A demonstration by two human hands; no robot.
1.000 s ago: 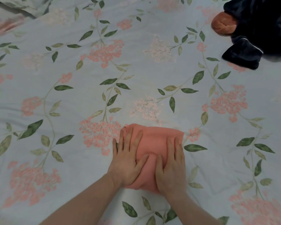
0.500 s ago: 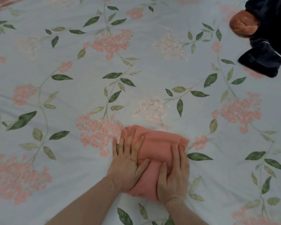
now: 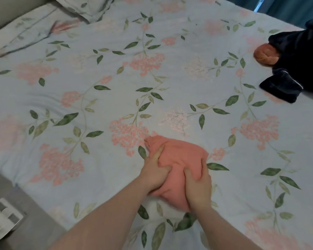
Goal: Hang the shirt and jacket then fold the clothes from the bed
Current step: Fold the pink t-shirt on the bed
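Note:
A folded salmon-pink garment [image 3: 179, 154] lies on the floral bed cover [image 3: 98, 91] near the bed's front edge. My left hand [image 3: 154, 171] grips its left side, thumb on top and fingers wrapped round the edge. On the right side my right hand [image 3: 197, 186] holds it the same way, thumb pressed into the cloth. The garment bulges up between my hands. A heap of dark navy clothing [image 3: 296, 60] sits at the far right of the bed, with a rolled orange piece [image 3: 265, 54] tucked against it.
A floral pillow [image 3: 83, 6] lies at the bed's top left. Grey floor shows at the lower left, with a grey-and-white checked thing [image 3: 2, 217] on it. A teal curtain [image 3: 287, 8] hangs past the bed's far right corner.
My hands lay flat on top of the pink garment before; now they have slid to its sides and curl round it. The view has swung up and left, showing more bed.

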